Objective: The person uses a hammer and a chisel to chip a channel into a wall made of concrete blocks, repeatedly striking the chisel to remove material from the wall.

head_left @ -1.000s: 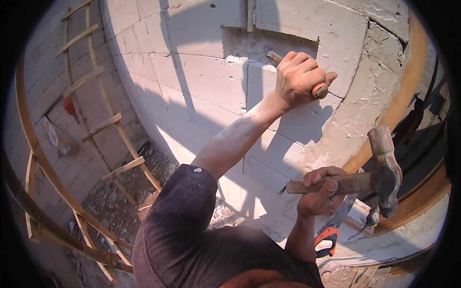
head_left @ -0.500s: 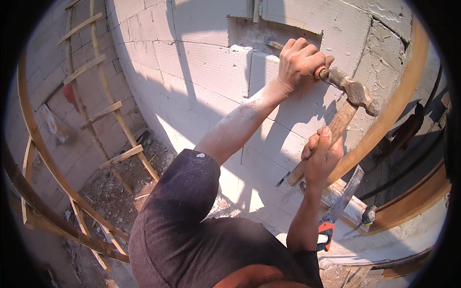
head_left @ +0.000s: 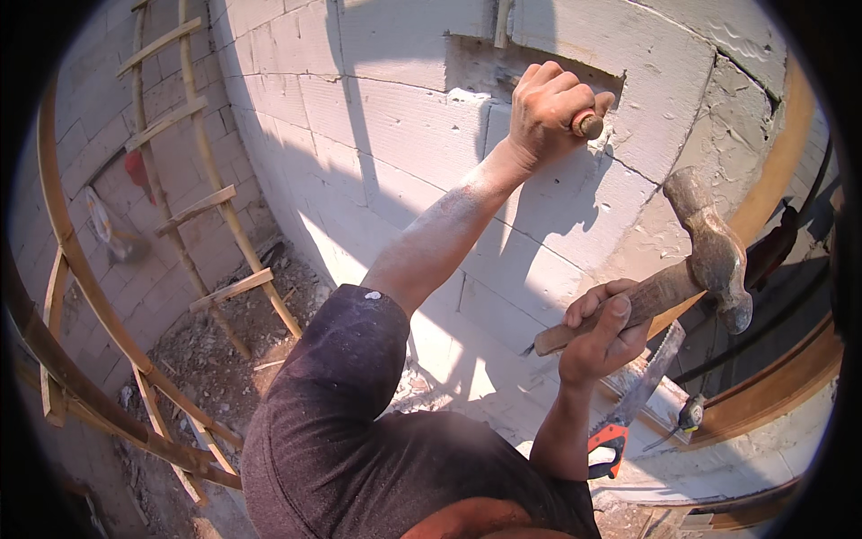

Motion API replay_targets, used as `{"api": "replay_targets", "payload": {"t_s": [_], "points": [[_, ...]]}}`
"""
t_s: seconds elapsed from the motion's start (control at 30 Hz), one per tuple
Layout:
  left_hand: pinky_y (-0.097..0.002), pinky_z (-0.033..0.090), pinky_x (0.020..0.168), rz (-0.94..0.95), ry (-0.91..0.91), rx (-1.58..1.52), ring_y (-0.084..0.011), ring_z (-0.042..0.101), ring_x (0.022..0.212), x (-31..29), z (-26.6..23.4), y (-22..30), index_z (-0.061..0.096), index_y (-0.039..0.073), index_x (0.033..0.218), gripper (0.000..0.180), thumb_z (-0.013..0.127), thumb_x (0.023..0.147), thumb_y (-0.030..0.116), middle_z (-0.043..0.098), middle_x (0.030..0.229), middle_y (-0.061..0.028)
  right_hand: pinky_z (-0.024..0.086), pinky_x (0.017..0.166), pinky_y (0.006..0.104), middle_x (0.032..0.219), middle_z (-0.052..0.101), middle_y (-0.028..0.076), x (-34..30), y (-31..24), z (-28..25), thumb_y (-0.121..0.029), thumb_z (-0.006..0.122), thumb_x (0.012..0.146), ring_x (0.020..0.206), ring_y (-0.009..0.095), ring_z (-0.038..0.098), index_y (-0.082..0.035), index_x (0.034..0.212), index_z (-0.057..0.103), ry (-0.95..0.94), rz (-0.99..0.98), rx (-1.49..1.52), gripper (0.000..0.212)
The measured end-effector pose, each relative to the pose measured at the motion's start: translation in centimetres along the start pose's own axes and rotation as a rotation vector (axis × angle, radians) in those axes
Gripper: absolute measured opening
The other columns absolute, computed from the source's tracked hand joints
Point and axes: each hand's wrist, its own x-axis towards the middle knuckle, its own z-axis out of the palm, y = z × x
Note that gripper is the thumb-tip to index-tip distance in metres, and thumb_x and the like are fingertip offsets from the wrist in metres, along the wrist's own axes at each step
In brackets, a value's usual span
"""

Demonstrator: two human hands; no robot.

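My left hand (head_left: pixel 549 115) is closed around the handle of a chisel (head_left: pixel 588 125), whose rounded butt sticks out toward me. The front of the chisel is mostly hidden by my fist, near a rectangular recess (head_left: pixel 480 65) cut into the white block wall (head_left: pixel 395 117). Lower on the right, my right hand (head_left: pixel 603 337) grips the wooden handle of a hammer (head_left: pixel 716 256). Its worn metal head is tilted to the right, well apart from the chisel. White dust coats my left forearm.
A handsaw (head_left: pixel 639 391) with an orange-and-black handle and a tape measure (head_left: pixel 691 413) lie at the lower right, beside a curved-looking wooden frame (head_left: pixel 772 382). On the left, a wooden ladder (head_left: pixel 223 216) leans on the wall, with rubble (head_left: pixel 242 314) at its foot.
My right hand has swung the hammer away from the chisel's butt, down and to the right. My left hand keeps its hold and has turned slightly, the butt now facing me more.
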Motion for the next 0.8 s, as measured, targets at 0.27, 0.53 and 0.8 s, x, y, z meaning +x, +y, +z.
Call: {"api": "replay_targets", "payload": {"t_s": [0.27, 0.53, 0.8], "points": [[-0.0356, 0.04, 0.056, -0.097, 0.075, -0.011, -0.023, 0.049, 0.058, -0.2, -0.5, 0.4, 0.053, 0.01, 0.062, 0.033, 0.083, 0.077, 0.01, 0.053, 0.06, -0.0039, 0.042, 0.05, 0.0242, 0.07, 0.054, 0.009, 0.7, 0.4, 2.3, -0.038, 0.05, 0.104, 0.056, 0.013, 0.053, 0.004, 0.099, 0.048, 0.136, -0.251, 0.07, 0.042], [-0.0353, 0.039, 0.056, -0.07, 0.075, -0.035, -0.0226, 0.049, 0.058, -0.2, -0.2, 0.3, 0.052, 0.01, 0.06, 0.034, 0.083, 0.074, 0.007, 0.053, 0.059, -0.0036, 0.04, 0.047, 0.0261, 0.064, 0.053, 0.007, 1.1, 3.9, 3.9, -0.03, 0.057, 0.102, 0.052, 0.011, 0.05, 0.004, 0.097, 0.049, 0.058, -0.128, 0.016, 0.035], [-0.036, 0.04, 0.058, -0.055, 0.073, -0.005, -0.0219, 0.05, 0.06, -0.3, 0.5, 0.0, 0.054, 0.012, 0.062, 0.033, 0.084, 0.074, 0.012, 0.054, 0.061, -0.0021, 0.036, 0.046, 0.0246, 0.061, 0.051, -0.001, 1.9, 2.6, 3.3, -0.016, 0.051, 0.104, 0.05, 0.006, 0.044, 0.0, 0.094, 0.053, -0.029, -0.099, -0.115, 0.018]]}}
